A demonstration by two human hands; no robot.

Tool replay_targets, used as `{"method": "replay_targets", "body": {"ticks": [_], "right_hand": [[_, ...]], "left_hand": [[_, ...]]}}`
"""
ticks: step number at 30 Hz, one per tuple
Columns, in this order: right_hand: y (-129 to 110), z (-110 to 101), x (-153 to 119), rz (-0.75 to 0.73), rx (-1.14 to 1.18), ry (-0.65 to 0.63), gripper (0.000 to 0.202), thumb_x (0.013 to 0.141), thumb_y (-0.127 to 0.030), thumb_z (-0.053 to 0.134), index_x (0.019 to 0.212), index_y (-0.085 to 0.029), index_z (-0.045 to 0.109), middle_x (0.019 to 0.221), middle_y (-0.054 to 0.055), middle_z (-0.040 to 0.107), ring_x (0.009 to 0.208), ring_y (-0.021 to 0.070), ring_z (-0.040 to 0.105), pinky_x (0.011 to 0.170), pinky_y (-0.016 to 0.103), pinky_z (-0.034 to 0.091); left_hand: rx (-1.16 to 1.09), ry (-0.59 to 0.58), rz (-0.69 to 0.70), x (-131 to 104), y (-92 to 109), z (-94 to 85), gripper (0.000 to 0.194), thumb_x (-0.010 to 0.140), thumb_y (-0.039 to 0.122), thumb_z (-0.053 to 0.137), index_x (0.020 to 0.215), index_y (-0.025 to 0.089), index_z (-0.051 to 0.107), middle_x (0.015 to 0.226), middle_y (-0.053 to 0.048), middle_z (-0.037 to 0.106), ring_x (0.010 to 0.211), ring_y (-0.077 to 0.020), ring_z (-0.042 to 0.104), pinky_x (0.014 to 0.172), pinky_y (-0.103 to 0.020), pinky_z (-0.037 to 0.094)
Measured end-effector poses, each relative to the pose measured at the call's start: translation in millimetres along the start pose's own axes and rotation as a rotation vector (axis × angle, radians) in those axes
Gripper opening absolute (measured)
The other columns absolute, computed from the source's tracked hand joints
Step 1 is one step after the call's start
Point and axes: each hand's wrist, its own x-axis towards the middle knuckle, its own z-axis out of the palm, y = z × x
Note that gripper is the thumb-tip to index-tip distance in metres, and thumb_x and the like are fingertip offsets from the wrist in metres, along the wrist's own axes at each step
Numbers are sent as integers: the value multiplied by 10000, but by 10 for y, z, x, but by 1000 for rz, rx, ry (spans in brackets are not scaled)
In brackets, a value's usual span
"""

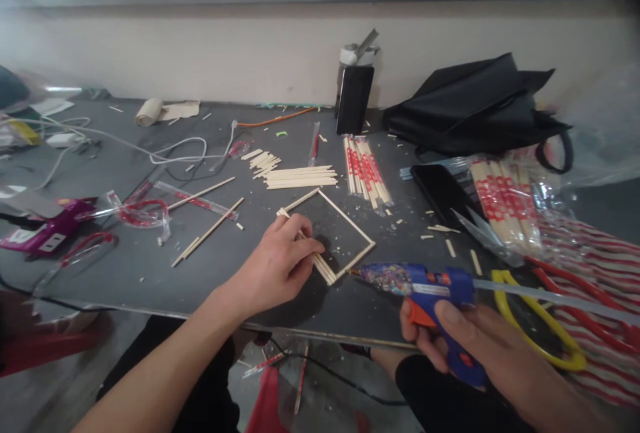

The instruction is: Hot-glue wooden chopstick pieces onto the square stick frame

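Observation:
A square frame of thin wooden sticks (346, 217) lies on the dark table, one corner toward me. My left hand (284, 257) presses on its left side, fingers closed around several sticks laid side by side there. In my right hand (465, 339) is a blue glue gun (425, 283) with an orange trigger and a clear glue stick in its back. The gun's nozzle is close to the frame's near corner; whether it touches is unclear. Beyond the frame are a row of cut sticks (301, 177) and a small pile of shorter pieces (262, 162).
Wrapped chopsticks (366, 169), a standing phone (355, 99), a lying phone (438, 195) and a black bag (465, 109) are farther back. Yellow-handled scissors (543, 326) and red-handled pliers (580, 299) lie right. Cables (160, 153) and a purple tool (55, 229) are left.

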Motion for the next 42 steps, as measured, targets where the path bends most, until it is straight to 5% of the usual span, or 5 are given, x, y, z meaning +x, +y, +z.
{"method": "replay_targets", "body": {"ticks": [6,15,27,36,42], "right_hand": [[37,9,-8,40,3,-3,510,853,-645,448,755,-191,659,531,8,560,497,132,489,543,270,454],[35,56,-40,70,-72,147,491,800,-657,524,868,-207,709,628,31,629,638,176,606,613,264,498],[40,57,-7,17,-146,75,481,845,-635,473,822,-204,686,574,7,565,507,133,493,494,247,443],[21,112,-39,15,-172,180,478,820,-657,484,846,-240,718,627,35,617,600,178,597,651,285,542],[30,111,-37,66,-169,181,509,804,-680,492,831,-224,715,639,51,649,617,186,623,602,265,549]], "left_hand": [[-51,-37,-26,20,-14,-48,194,904,117,432,931,176,615,1027,-90,497,933,-197,471,855,-366,416],[-89,-76,-12,19,-46,-47,192,934,97,383,919,181,555,1045,-78,542,954,-190,483,861,-343,397],[-118,-52,-27,6,-56,-24,189,942,116,389,942,177,568,1012,-74,572,939,-184,495,830,-325,420],[-125,-65,-25,5,-59,-28,185,949,120,390,943,179,565,1006,-69,565,926,-184,478,829,-327,409],[-124,-70,-24,-1,-54,-24,187,950,122,390,950,173,570,1002,-68,563,918,-180,469,829,-321,401]]}}
